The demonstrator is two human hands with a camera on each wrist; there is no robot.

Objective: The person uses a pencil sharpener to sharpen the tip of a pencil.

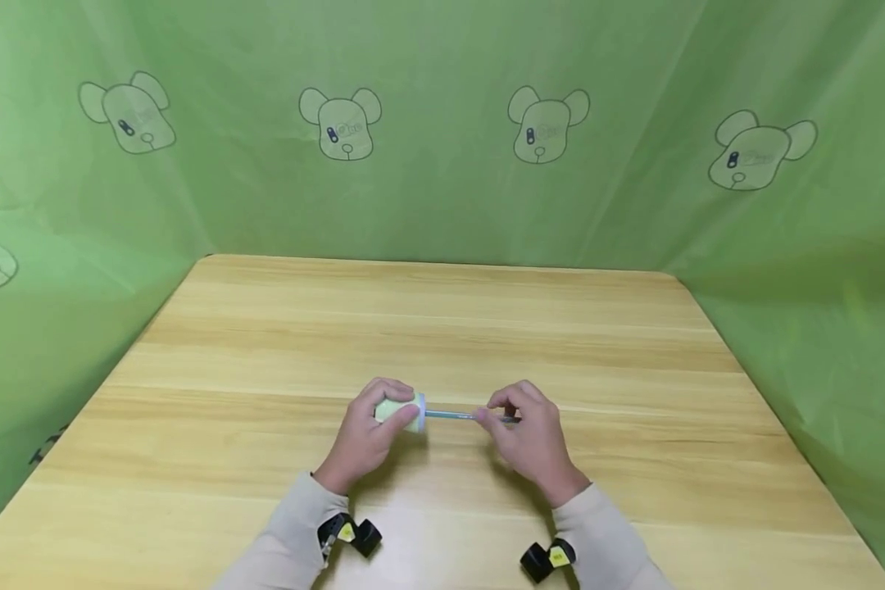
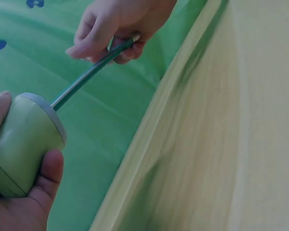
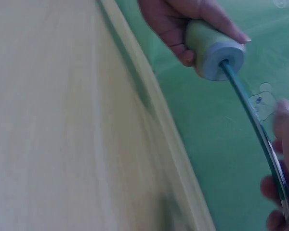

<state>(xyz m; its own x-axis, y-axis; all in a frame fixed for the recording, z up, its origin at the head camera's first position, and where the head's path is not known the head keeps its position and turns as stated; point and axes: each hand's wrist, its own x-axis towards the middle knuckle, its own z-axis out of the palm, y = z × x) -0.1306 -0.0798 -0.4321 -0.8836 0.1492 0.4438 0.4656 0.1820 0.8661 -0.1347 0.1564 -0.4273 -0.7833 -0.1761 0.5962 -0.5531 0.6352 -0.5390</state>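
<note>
Nearest you, your pale sleeves (image 1: 269, 537) are lying over the tabletop (image 1: 442, 328), each wrist wearing a small black camera (image 1: 369, 538). Your left hand (image 1: 361, 434) is gripping the pale green cylinder (image 1: 392, 406) by its sides, thumb on the near side and fingers wrapping over the far side, with its lilac rim (image 1: 421, 412) facing your right hand (image 1: 534, 438). You are holding the cylinder on its side, just above the tabletop. The teal pencil (image 1: 450, 415) is running from the hole in the rim across the gap to your right hand. There your thumb and fingers are curling round the pencil, gripping it near its outer end, which is showing just past the thumb. Behind the tabletop, a green cloth (image 1: 442, 205) is hanging, bearing bear-head outlines (image 1: 347, 115).
</note>
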